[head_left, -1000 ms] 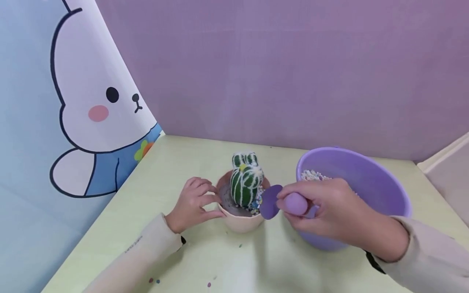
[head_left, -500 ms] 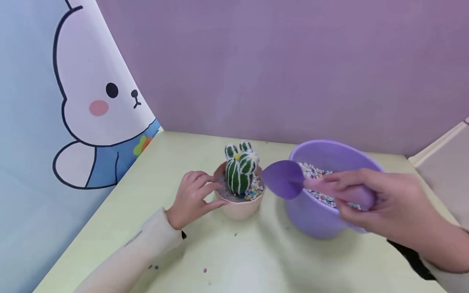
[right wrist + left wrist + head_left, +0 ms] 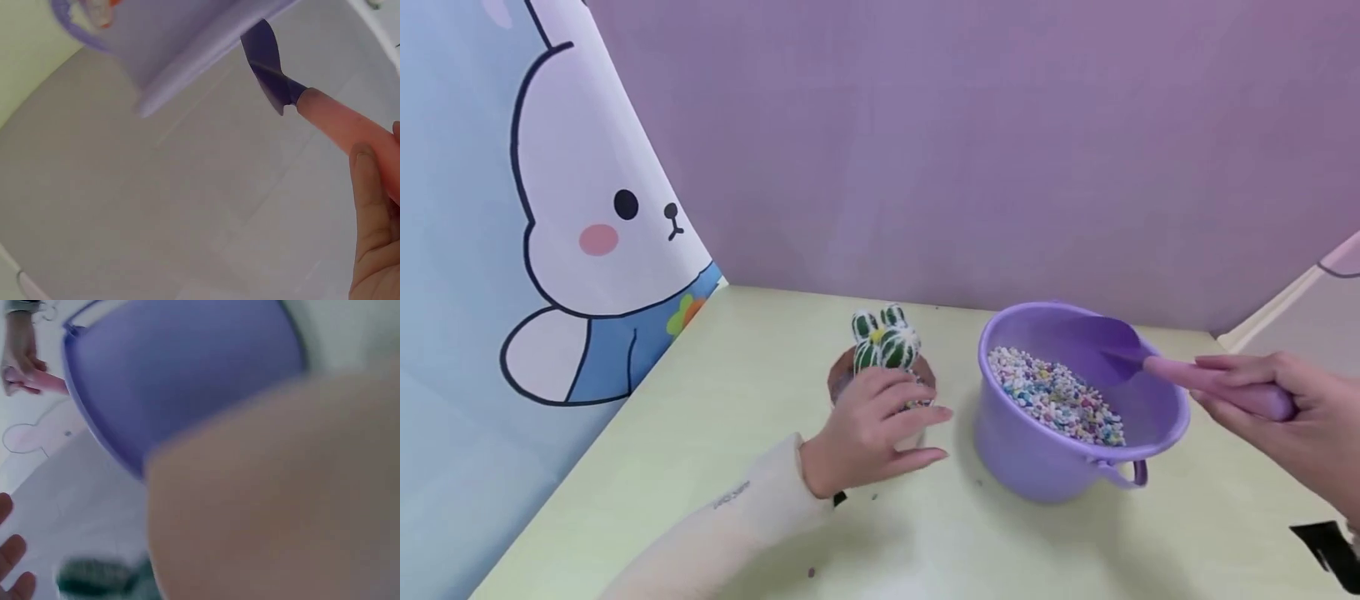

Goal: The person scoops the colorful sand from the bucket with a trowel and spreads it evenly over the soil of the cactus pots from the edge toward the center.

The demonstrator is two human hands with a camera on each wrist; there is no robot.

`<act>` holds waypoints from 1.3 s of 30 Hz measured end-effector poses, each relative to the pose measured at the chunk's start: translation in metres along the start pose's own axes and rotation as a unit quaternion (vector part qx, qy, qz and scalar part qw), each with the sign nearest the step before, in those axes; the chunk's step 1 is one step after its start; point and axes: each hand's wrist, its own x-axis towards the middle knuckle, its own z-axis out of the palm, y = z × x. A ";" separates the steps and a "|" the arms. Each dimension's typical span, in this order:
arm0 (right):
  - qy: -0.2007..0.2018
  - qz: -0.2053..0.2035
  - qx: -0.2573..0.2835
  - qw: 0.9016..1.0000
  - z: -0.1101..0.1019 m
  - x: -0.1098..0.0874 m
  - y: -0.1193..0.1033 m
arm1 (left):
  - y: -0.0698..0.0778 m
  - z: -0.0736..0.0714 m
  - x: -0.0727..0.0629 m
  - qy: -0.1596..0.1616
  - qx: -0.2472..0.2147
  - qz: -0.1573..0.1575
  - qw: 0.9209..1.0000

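Observation:
With fingers spread and fairly straight, my left hand [image 3: 876, 433] is in front of the small flowerpot [image 3: 841, 373], hiding most of it. Whether it touches the pot I cannot tell. A green toy cactus [image 3: 891, 346] with white stripes stands in the pot, and colourful pebbles show beside my fingers. On the right my right hand [image 3: 1292, 412] grips a trowel [image 3: 1195, 375] by its pink handle. The purple blade [image 3: 1108, 346] tilts over the far right part of a purple bucket [image 3: 1030, 454]. Small multicoloured pebbles [image 3: 1060, 400] lie inside the bucket.
The pot and bucket stand apart on a pale yellow-green tabletop [image 3: 760, 358]. A mauve panel [image 3: 925, 150] rises behind, and a printed rabbit panel [image 3: 580, 208] on the left. The bucket's handle [image 3: 1123, 475] hangs at its front right. A few stray pebbles lie on the table.
The trowel has moved right, from the pot's edge to over the bucket, in my right hand. My left hand has left the pot's left side and moved right, across its front.

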 end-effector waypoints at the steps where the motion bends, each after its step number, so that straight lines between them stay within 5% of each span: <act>1: 0.005 0.010 -0.015 1.000 -0.001 -0.001 0.001 | 0.004 0.005 0.004 -0.011 -0.005 -0.001 1.000; 5: 0.008 0.034 -0.083 0.996 -0.008 -0.008 0.007 | 0.014 0.026 0.016 -0.041 -0.021 -0.015 0.999; 11: 0.034 0.077 -0.081 0.993 -0.017 -0.020 0.017 | 0.017 0.052 0.021 -0.057 -0.015 -0.030 0.998; 15: 0.029 0.068 -0.125 0.989 -0.019 -0.027 0.023 | 0.018 0.061 0.018 -0.082 0.001 -0.035 0.996; 23: 0.008 0.014 -0.144 0.989 -0.013 -0.037 0.040 | 0.024 0.073 0.013 -0.117 0.013 -0.033 0.993; 28: -0.035 0.011 -0.142 0.989 -0.007 -0.038 0.044 | 0.026 0.075 0.009 -0.130 0.026 -0.024 0.991; 39: -0.060 0.005 -0.159 0.985 0.000 -0.032 0.049 | 0.026 0.078 0.003 -0.146 0.032 -0.018 0.989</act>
